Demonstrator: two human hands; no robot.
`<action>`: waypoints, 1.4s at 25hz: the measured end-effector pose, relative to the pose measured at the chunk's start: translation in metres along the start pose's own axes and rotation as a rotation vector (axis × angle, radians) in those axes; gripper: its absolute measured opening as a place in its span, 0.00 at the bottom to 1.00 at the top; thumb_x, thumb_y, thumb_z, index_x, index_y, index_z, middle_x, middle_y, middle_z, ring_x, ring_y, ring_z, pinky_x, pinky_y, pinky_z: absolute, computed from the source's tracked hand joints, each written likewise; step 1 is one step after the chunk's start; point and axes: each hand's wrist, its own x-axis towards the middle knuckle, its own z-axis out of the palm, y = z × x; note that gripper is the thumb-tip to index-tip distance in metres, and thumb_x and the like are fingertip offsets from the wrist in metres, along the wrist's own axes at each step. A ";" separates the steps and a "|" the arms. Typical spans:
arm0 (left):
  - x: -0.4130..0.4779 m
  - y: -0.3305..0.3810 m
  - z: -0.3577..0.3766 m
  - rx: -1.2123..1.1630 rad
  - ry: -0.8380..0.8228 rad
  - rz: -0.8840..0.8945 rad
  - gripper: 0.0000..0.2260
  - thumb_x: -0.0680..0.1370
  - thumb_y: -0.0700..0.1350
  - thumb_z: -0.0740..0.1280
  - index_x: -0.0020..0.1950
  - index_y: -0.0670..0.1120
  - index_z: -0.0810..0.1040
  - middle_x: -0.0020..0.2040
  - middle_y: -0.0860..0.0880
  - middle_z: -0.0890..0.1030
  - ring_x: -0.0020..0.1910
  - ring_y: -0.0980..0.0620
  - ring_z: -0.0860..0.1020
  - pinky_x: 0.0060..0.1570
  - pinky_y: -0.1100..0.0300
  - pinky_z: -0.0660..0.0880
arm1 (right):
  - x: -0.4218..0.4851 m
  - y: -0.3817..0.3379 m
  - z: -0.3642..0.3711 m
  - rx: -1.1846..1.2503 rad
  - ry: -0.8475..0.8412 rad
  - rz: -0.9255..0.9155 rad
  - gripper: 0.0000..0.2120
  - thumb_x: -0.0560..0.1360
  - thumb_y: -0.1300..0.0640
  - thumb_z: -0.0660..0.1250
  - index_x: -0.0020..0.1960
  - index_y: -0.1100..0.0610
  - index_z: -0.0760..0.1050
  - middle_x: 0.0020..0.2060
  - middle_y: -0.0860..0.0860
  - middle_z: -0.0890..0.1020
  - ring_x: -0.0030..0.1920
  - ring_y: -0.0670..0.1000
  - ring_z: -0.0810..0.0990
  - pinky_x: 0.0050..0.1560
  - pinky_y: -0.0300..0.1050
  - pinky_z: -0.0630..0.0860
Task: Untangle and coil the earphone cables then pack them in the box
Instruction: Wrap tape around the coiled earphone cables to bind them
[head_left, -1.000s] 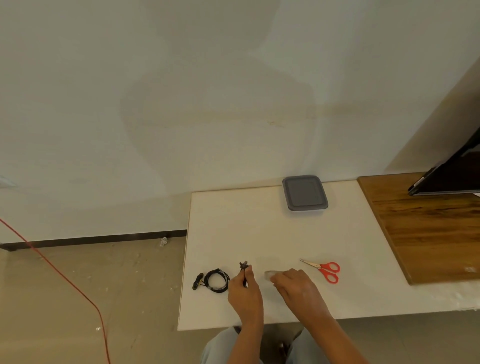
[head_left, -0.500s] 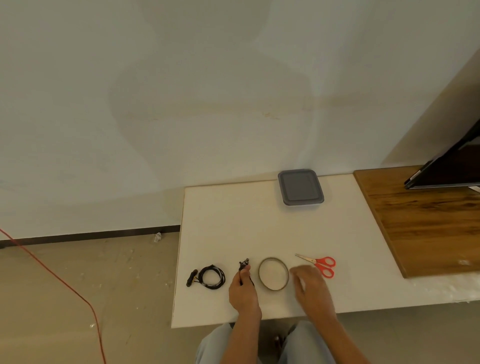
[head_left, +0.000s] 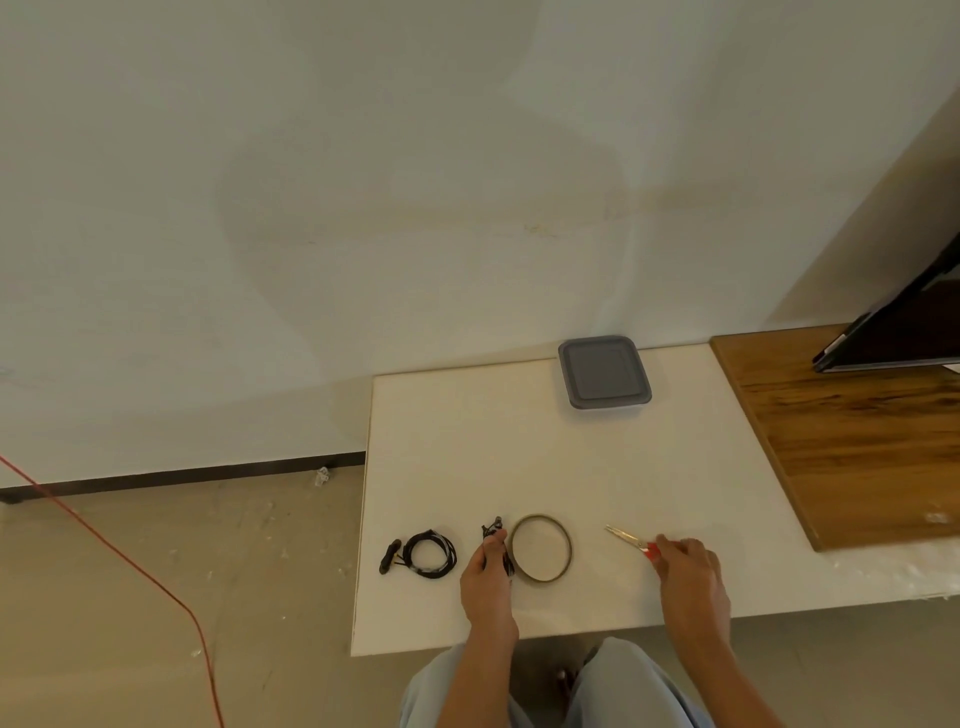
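Observation:
A coiled black earphone cable (head_left: 427, 552) lies near the white table's front left corner. My left hand (head_left: 487, 577) grips a second black earphone cable (head_left: 493, 530) just right of that coil, its end sticking up above my fingers. A roll of clear tape (head_left: 541, 547) lies flat beside my left hand. My right hand (head_left: 688, 571) covers the red handles of the scissors (head_left: 628, 541), whose blades point left. The grey lidded box (head_left: 603, 372) sits closed at the back of the table.
The white table (head_left: 519, 457) ends at the left above the bare floor, where a red cord (head_left: 119, 556) runs. A wooden board (head_left: 852, 436) covers the table's right side, with a dark screen (head_left: 904, 332) standing on it.
My right hand has left the tape roll, which now lies uncovered, and moved right onto the scissors' handles. My left hand still holds the cable in place.

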 end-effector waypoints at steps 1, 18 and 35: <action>-0.002 0.001 -0.001 0.007 -0.004 0.001 0.12 0.81 0.48 0.61 0.57 0.46 0.81 0.53 0.49 0.80 0.52 0.51 0.75 0.46 0.62 0.72 | -0.001 0.006 0.002 -0.068 0.004 -0.037 0.11 0.73 0.61 0.69 0.56 0.59 0.80 0.51 0.57 0.82 0.54 0.58 0.76 0.46 0.52 0.76; -0.012 0.000 -0.013 0.111 0.026 0.142 0.10 0.80 0.47 0.61 0.53 0.51 0.82 0.55 0.52 0.82 0.55 0.52 0.77 0.58 0.57 0.72 | -0.011 -0.047 -0.034 0.705 -0.593 0.076 0.10 0.74 0.61 0.68 0.55 0.60 0.78 0.38 0.51 0.83 0.35 0.48 0.77 0.33 0.36 0.72; -0.004 -0.001 -0.028 0.156 0.041 0.078 0.12 0.78 0.52 0.65 0.36 0.52 0.79 0.36 0.48 0.81 0.38 0.52 0.77 0.50 0.52 0.73 | -0.058 -0.103 0.005 0.880 -1.159 0.559 0.16 0.69 0.44 0.72 0.45 0.57 0.79 0.30 0.49 0.78 0.23 0.42 0.64 0.22 0.33 0.60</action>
